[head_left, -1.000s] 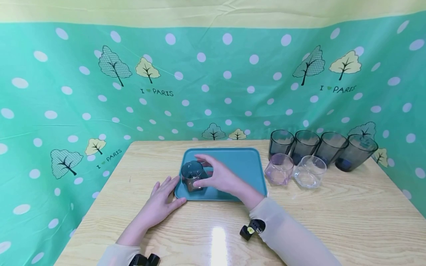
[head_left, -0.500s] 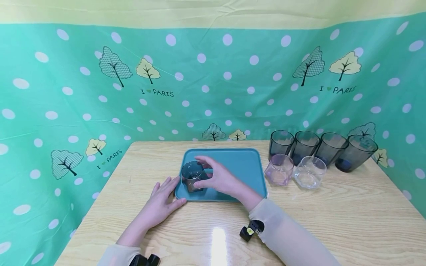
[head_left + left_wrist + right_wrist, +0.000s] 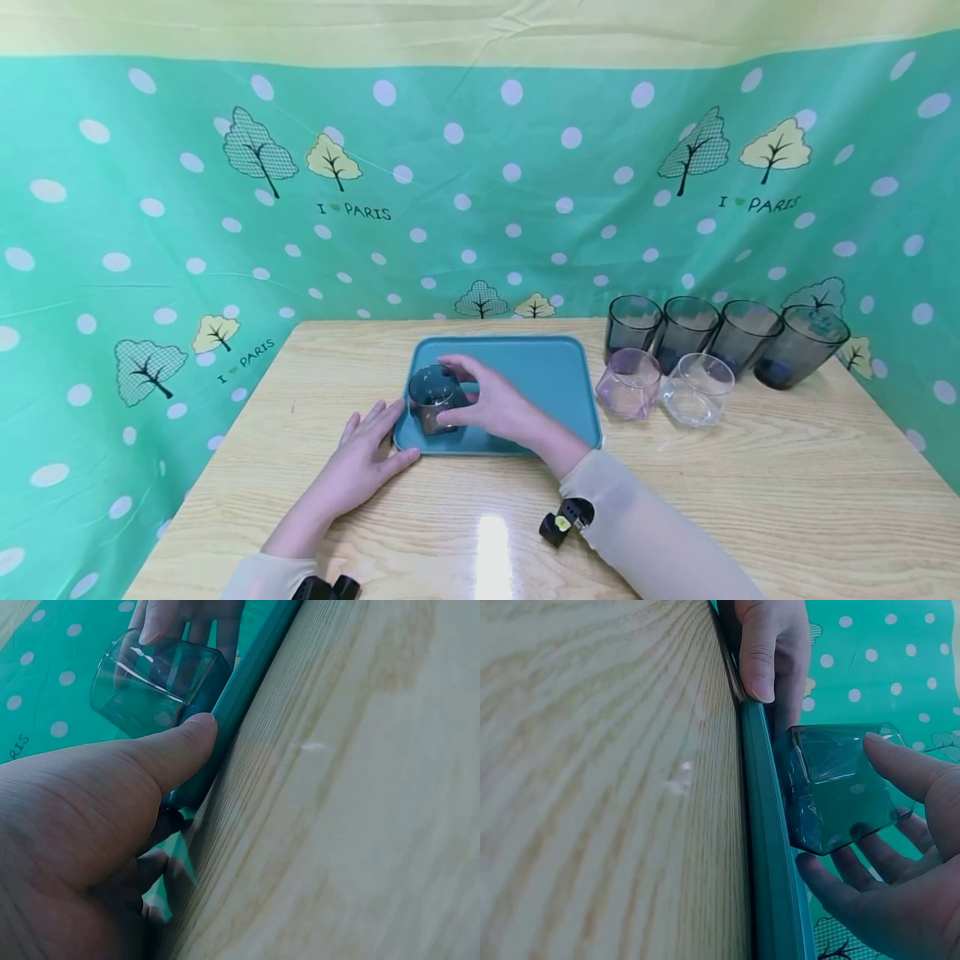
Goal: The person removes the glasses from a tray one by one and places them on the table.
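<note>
A smoky grey drinking glass (image 3: pixel 433 402) stands upright on the left part of a blue tray (image 3: pixel 536 375). From its right side my right hand (image 3: pixel 495 402) holds it, thumb toward the front and fingers around behind. In the right wrist view the thumb (image 3: pixel 900 761) lies against the glass (image 3: pixel 844 787) near its rim, with the fingers on the opposite side. My left hand (image 3: pixel 367 450) rests at the tray's front left corner, its fingers extended along the left side. Its thumb (image 3: pixel 184 746) touches the tray's front rim in the left wrist view.
Several tall dark grey glasses (image 3: pixel 633 325) stand in a row at the back right of the wooden table (image 3: pixel 675 517). Before them sit a pale purple glass (image 3: pixel 630 387) and a clear glass (image 3: pixel 697 392). A dotted green curtain (image 3: pixel 480 183) hangs behind.
</note>
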A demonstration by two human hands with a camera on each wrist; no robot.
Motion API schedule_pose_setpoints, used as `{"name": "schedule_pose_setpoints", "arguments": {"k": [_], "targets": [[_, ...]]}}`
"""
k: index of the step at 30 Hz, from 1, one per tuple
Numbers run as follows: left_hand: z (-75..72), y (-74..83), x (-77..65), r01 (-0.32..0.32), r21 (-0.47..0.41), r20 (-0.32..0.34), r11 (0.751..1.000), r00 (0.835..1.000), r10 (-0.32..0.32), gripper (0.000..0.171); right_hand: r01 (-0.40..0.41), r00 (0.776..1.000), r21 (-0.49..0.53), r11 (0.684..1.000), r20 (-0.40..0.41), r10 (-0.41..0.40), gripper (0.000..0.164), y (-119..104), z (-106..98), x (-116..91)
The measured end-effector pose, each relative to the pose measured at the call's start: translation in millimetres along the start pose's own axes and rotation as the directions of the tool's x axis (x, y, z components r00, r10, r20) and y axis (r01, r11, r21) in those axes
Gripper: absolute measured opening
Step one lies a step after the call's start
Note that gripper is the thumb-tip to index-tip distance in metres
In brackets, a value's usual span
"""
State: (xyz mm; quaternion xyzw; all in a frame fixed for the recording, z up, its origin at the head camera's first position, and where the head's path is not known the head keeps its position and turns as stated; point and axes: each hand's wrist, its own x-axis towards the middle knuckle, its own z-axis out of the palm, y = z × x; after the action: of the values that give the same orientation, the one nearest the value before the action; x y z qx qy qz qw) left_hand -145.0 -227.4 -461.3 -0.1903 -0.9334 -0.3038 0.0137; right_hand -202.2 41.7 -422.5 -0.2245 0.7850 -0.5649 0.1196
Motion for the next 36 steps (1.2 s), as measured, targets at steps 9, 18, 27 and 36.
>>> {"name": "schedule_pose_setpoints", "arguments": {"k": [9,18,27,36], "targets": [[0.2,-1.7,0.8,0.016,0.0,0.012,1.0,1.0,-0.016,0.085,0.006,1.0,-0.008,1.0,0.002,-0.006,0.084,2.1,0.2,0.6],[2.1,-4.6,1.5,0.019,-0.004,0.02,1.0,1.0,-0.019,0.087,0.003,1.0,0.007,1.0,-0.002,-0.003,0.081,2.0,-0.4,0.9],[2.2,-4.1,0.9,0.016,-0.001,0.015,1.0,1.0,-0.016,0.086,-0.009,1.0,0.017,1.0,-0.008,0.009,0.08,-1.8,-0.6,-1.2],[-0.6,-0.9,0.9,0.022,-0.006,0.018,1.0,1.0,-0.022,0.086,-0.019,1.0,0.004,1.0,-0.015,0.019,0.081,-2.8,-1.4,-1.9]]}}
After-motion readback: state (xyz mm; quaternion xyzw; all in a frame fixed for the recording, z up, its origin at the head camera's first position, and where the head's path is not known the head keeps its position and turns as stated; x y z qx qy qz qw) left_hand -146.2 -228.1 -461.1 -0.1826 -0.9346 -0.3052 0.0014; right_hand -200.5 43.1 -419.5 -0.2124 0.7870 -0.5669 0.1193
